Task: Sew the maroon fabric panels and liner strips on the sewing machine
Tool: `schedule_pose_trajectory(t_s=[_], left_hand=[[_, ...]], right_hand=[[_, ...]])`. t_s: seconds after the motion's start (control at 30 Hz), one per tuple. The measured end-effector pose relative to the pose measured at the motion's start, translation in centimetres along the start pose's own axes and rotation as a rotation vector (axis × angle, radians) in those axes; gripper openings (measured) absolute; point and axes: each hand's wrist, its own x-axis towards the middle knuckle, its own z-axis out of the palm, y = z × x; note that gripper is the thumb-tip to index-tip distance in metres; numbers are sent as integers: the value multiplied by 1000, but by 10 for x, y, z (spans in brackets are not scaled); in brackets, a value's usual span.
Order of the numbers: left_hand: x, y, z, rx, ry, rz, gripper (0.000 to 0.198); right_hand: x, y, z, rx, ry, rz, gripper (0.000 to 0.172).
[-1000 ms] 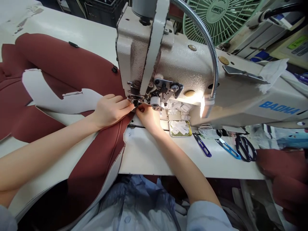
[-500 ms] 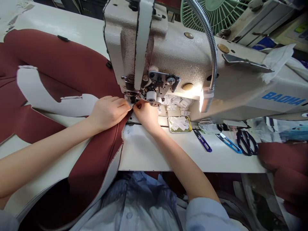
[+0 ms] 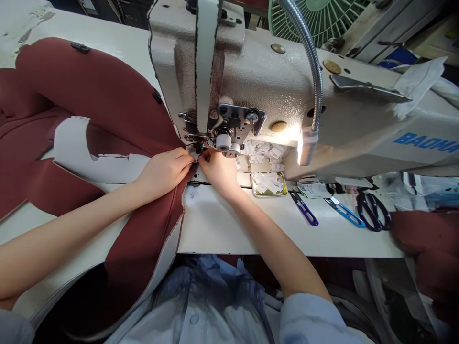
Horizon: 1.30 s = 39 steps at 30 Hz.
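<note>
A large piece of dark red fabric [image 3: 143,239] with a pale backing lies across the left of the table and runs under the head of a sewing machine [image 3: 265,81]. My left hand [image 3: 167,172] is closed, its fingertips pinching the fabric's edge just in front of the needle area [image 3: 198,145]. Close beside it, my right hand [image 3: 219,171] is curled with thumb and finger on the same edge; its other fingers are partly hidden under the machine head. A pale folded flap [image 3: 103,168] of the fabric lies left of my left hand.
Right of my hands stand a small tin [image 3: 268,184] of white strips, purple thread snips [image 3: 304,209], blue thread snips [image 3: 344,212] and black scissors [image 3: 373,211]. A lit lamp [image 3: 307,148] hangs over the machine bed. More red fabric [image 3: 426,231] lies at the far right.
The red fabric on the left has shifted towards the machine and bunched a little, its pale flap moving right. Both hands stay at the needle area, still pinching the edge.
</note>
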Motion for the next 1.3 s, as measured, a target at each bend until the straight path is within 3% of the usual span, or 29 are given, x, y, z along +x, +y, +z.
schedule_pose_trajectory(t_s=[0.17,0.33,0.4,0.67,0.8,0.97,1.17,1.3], left_hand=[[0,-3,2,-114,-4,-25,34],[1,-4,2,-269,59,-120,29],[1,-5,1,-322,75,-151,28],[1,-8,-1,-426,189,-232,24],[0,1,-4,-152,221,-66,27],[-4,9,-7,132,155,92,30],[-3,14,-11,58,145,16,28],[-2,20,-8,26,45,-33,30]], right_hand=[[-14,7,-8,-37,-28,-118,25],[-40,18,-1,-197,34,-485,33],[-44,21,7,-228,56,-568,38],[-44,22,17,-286,112,-558,42],[-44,21,17,-285,131,-558,41],[-44,21,20,-298,135,-550,39],[-44,22,24,-315,160,-560,40],[-44,21,24,-323,157,-556,34]])
